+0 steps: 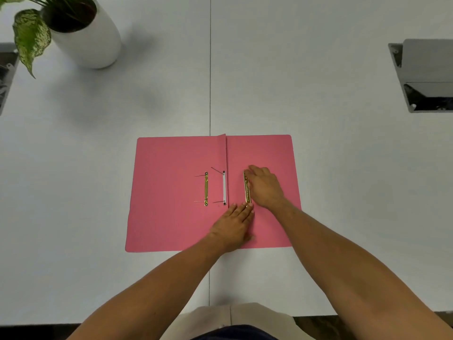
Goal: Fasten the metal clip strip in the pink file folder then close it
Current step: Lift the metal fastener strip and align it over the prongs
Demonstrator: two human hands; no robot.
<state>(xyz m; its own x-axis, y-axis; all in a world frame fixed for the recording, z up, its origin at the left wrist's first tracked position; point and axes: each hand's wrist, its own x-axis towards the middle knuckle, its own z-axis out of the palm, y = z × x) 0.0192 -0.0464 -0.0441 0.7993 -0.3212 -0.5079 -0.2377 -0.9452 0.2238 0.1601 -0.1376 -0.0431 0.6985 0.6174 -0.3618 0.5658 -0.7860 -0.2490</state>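
White table [318, 168] around open pink folder [171, 217]; both hands' fingers [245, 209] flat on gold clip strip [247, 190].

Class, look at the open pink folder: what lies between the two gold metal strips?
In the head view, the white strip and the folder's centre crease lie between the left gold strip and the right one.

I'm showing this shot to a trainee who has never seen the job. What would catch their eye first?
The open pink file folder at the table's centre, bright against the pale surface. Next, the right hand and left hand meeting at a gold metal clip strip on its right half, with another gold strip lying left of the fold.
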